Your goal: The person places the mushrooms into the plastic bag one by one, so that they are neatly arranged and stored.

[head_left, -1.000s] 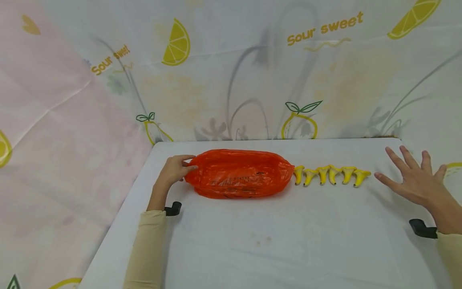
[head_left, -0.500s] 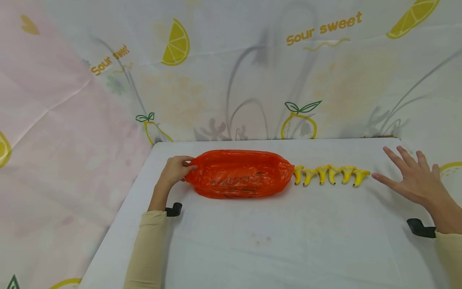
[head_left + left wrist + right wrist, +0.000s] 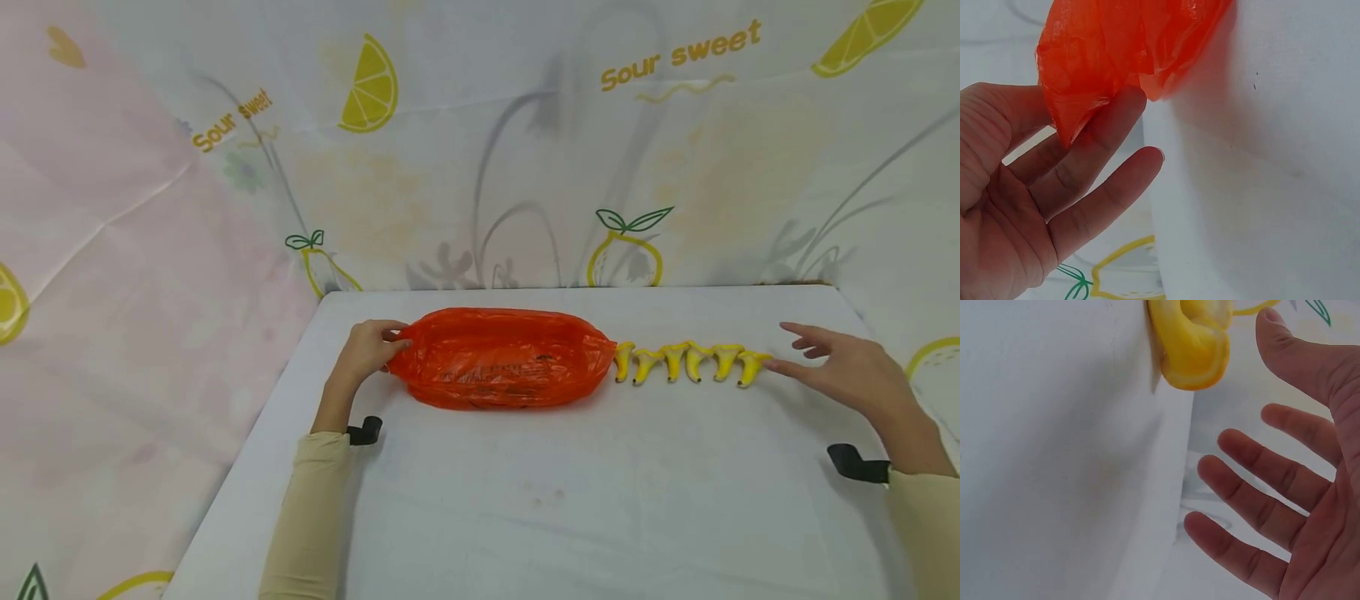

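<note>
A thin red-orange plastic bag lies with its mouth open toward the camera and faint dark print on its near side. My left hand pinches the bag's left end; in the left wrist view the bag's corner sits between the thumb and fingers. Right of the bag runs a row of several small yellow trumpet-shaped pieces with dark tips, like mushrooms. My right hand hovers beside the rightmost yellow piece, fingers spread and thumb nearest it. The right wrist view shows a gap between that thumb and the yellow piece.
Everything lies on a white-covered table. A white and pink cloth printed with lemons hangs behind and to the left. Black camera mounts sit at both wrists.
My right hand has moved left toward the rightmost yellow piece, turning and drawing its fingers closer together. The left hand stays on the bag, and the bag has not moved.
</note>
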A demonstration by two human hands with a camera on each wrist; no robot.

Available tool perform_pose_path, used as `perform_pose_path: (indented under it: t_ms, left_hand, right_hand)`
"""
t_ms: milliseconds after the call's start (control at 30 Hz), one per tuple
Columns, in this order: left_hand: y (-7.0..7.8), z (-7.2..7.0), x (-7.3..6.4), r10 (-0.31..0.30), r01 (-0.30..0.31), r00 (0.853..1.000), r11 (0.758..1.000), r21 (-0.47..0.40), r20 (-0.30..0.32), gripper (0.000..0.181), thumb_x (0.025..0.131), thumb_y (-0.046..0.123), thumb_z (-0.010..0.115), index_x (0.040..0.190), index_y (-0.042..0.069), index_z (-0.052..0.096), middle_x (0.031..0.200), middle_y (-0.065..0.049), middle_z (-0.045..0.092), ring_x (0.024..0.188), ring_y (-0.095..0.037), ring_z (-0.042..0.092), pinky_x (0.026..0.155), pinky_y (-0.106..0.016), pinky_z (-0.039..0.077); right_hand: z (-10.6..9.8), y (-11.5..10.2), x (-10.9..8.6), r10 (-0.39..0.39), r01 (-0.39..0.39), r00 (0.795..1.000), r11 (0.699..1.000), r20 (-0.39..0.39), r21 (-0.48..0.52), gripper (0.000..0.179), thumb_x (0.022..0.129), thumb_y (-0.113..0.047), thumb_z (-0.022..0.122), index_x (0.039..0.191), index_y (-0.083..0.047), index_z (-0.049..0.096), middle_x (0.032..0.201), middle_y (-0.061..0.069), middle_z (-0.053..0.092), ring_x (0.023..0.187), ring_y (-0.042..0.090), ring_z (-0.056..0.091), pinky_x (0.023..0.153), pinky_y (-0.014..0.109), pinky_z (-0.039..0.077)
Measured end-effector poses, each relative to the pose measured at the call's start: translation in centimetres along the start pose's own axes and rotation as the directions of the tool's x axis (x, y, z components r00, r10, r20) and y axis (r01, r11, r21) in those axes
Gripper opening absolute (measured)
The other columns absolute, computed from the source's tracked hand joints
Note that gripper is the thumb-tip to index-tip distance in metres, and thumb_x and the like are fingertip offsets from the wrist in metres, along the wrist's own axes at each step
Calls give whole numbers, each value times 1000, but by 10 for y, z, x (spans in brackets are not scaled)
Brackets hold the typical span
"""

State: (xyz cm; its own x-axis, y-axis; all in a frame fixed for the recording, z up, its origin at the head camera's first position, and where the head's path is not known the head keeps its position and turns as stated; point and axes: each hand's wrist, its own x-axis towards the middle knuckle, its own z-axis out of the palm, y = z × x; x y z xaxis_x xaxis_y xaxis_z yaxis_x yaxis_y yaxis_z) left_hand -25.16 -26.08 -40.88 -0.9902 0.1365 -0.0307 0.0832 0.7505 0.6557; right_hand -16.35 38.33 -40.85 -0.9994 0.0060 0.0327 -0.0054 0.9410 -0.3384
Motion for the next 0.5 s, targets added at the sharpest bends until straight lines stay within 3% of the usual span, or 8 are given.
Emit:
perform_pose_path:
  t_ms: [267, 500]
  left_hand:
    - [2, -1, 0, -24, 24, 1000, 1000, -19, 14, 34, 94, 14, 69, 126, 2, 66, 110, -25, 68, 69, -24, 68, 55, -31, 59]
    - [2, -1, -2, -39, 40, 999, 999, -19, 26, 34, 95, 15, 67, 127, 3, 65, 113, -25, 67, 71, -24, 68, 56, -31, 59]
  right_hand:
    - [3, -1, 5, 48, -51, 998, 997, 48, 59, 78, 86, -59, 68, 131, 3, 56, 96, 19, 71, 92, 40, 61, 60, 34, 43]
    - [8, 2, 9, 96, -127, 987, 959, 129, 253, 75, 88, -50, 70, 132, 8, 53, 89, 17, 72, 68, 18, 66, 55, 29, 53]
